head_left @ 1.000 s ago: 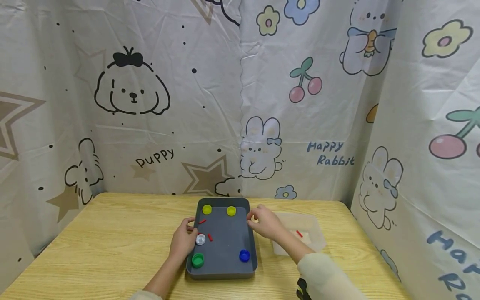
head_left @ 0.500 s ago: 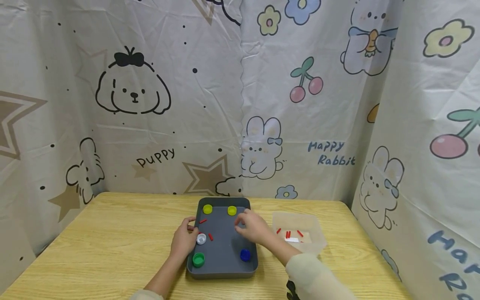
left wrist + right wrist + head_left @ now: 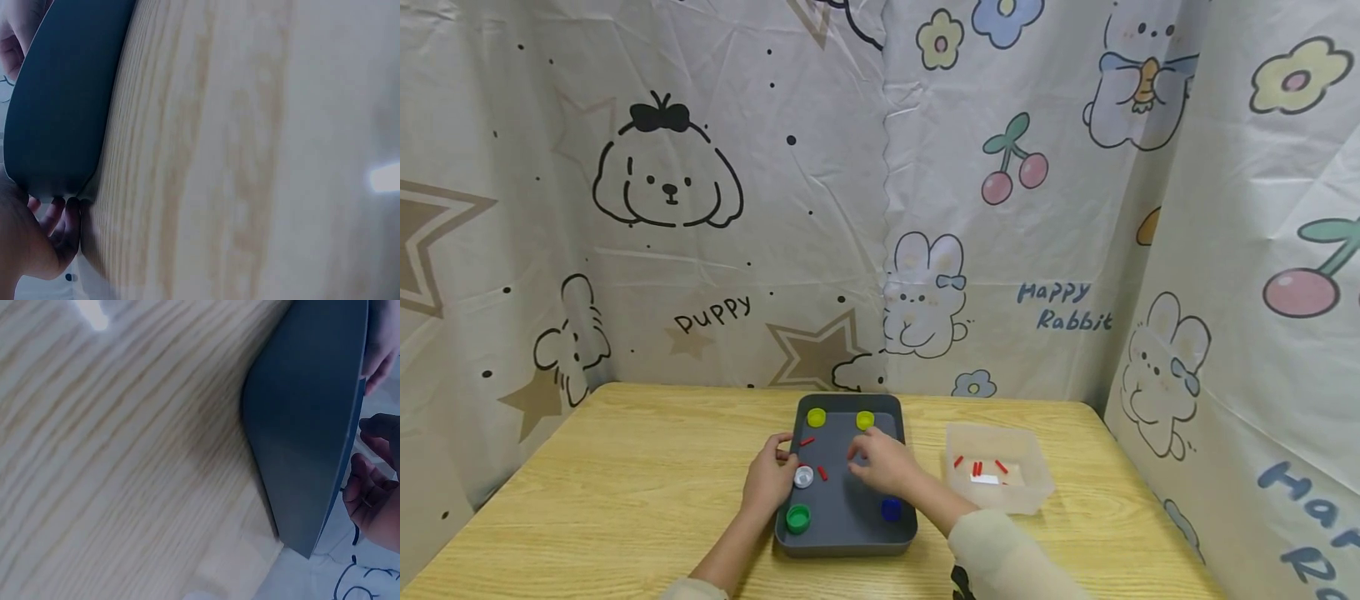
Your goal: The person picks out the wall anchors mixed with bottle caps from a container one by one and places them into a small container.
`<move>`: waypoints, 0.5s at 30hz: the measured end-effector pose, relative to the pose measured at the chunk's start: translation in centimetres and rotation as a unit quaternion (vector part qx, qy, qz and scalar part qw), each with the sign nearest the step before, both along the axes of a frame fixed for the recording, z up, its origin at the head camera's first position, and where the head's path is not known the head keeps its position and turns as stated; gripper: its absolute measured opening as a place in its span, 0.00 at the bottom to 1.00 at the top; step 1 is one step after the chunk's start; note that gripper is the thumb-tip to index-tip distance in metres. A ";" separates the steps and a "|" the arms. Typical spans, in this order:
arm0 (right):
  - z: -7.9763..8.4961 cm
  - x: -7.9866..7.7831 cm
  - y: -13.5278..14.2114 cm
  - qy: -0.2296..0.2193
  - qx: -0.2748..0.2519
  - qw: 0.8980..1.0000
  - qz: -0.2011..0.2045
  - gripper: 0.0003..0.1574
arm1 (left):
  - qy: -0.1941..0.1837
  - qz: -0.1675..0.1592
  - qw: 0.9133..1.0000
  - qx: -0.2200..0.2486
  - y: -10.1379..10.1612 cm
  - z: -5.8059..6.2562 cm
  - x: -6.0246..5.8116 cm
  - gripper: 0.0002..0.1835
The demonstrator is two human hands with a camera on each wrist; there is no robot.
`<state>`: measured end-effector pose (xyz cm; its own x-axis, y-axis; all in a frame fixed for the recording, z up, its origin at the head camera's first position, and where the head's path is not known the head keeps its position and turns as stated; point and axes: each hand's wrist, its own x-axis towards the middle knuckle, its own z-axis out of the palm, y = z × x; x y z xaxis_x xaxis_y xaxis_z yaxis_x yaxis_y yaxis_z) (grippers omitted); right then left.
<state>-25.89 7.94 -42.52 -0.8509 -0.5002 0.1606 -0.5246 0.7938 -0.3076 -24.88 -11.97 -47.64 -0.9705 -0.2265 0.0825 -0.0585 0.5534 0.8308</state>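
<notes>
My left hand [image 3: 767,478] grips the left wall of a dark grey tray [image 3: 850,550]; in the left wrist view its fingers [image 3: 70,219] lie against the tray's outside. Over the middle of the tray is my right hand [image 3: 883,462], thumb and forefinger bent toward each other. I cannot tell whether a small thing is between them. In the tray stand small round caps: a white one [image 3: 803,477] beside my left thumb, a green one [image 3: 798,519], a blue one [image 3: 891,509] and two yellow ones, left [image 3: 816,417] and right [image 3: 865,420]. Short red sticks [image 3: 822,473] lie near the white cap.
Right of the tray stands a translucent plastic box [image 3: 1037,483] holding several red sticks [image 3: 1002,467] and a white piece [image 3: 984,479]. Both containers rest on a wood-grain table [image 3: 647,467]. A printed curtain [image 3: 820,275] hangs behind and to the sides.
My right hand has moved left from the tray's right edge to over its middle, uncovering the box's contents. The left hand stays on the tray's left wall.
</notes>
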 end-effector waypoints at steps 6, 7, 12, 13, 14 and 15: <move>-0.5 0.1 -1.1 -0.011 0.003 1.000 0.005 0.07 | 0.000 -0.003 1.000 0.006 0.0 0.1 0.1 0.21; -0.6 0.1 -1.3 -0.011 0.003 1.000 0.006 0.07 | -0.001 -0.002 1.000 0.006 0.0 0.2 0.1 0.21; -1.2 -0.2 -2.1 -0.020 0.007 1.000 0.005 0.09 | -0.002 -0.002 1.000 0.006 0.0 0.2 0.1 0.21; -1.4 -0.2 -2.2 -0.025 0.007 1.000 0.003 0.10 | -0.001 -0.002 1.000 0.005 0.0 0.2 0.1 0.21; -1.5 -0.3 -2.3 -0.029 0.007 1.000 0.003 0.10 | 0.000 -0.002 1.000 0.005 0.0 0.1 0.1 0.21; -1.7 -0.3 -2.4 -0.033 0.007 0.999 0.002 0.11 | 0.001 -0.002 1.000 0.005 -0.1 0.1 0.1 0.21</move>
